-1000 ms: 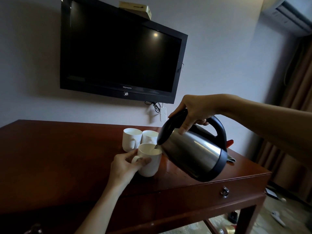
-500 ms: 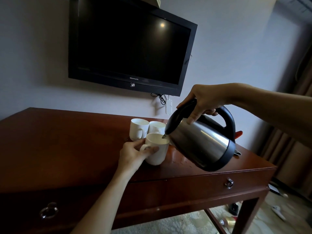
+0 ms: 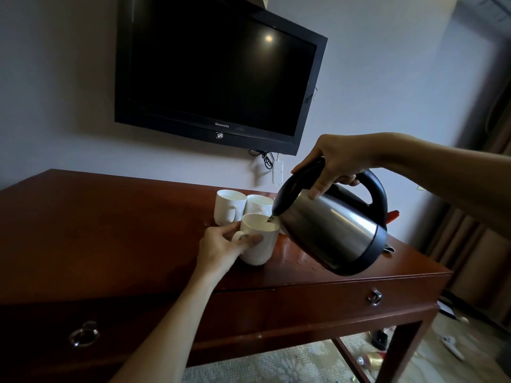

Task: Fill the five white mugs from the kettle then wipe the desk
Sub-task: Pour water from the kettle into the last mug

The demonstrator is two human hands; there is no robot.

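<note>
Kettle point(image 3: 329, 230), stainless steel, black handle: our right hand point(image 3: 336, 161) grips the handle, spout tipped over the near white mug point(image 3: 258, 240). That mug: on the counter point(image 3: 110, 230), our left hand point(image 3: 222, 248) curled round its handle side. Two more white mugs point(image 3: 229, 207) just behind.

Front mug point(image 3: 258, 239) on surface point(image 3: 110, 230), right of centre; two mugs point(image 3: 229, 205) point(image 3: 258, 204) directly behind it; my kettle point(image 3: 331, 230) tilted at its right.
</note>
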